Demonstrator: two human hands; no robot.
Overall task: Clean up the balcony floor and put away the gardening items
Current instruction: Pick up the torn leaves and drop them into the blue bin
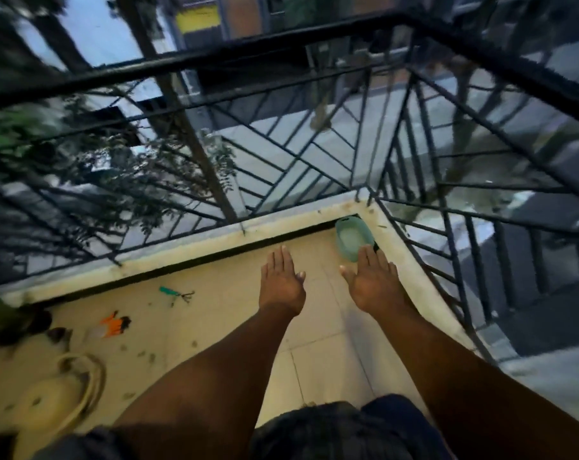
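- Head view: both arms reach forward over the balcony floor [314,327], palms down, fingers straight and together, holding nothing.
- The left hand [282,283] hovers above bare tile; the right hand [374,280] hovers just near of a green tub [352,237], its fingertips overlapping the tub's near rim in the picture; whether they touch it cannot be told.
- The tub sits in the far right corner, against the pale ledge [182,250] under the black railing [281,151].
- Well to the left lie a small hand rake with a teal handle [177,293] and, nearer, an orange-and-black item [115,325], blurred.
- At the near left stands a cream watering can [59,393]; dark bits of debris [148,356] dot the tiles around it.
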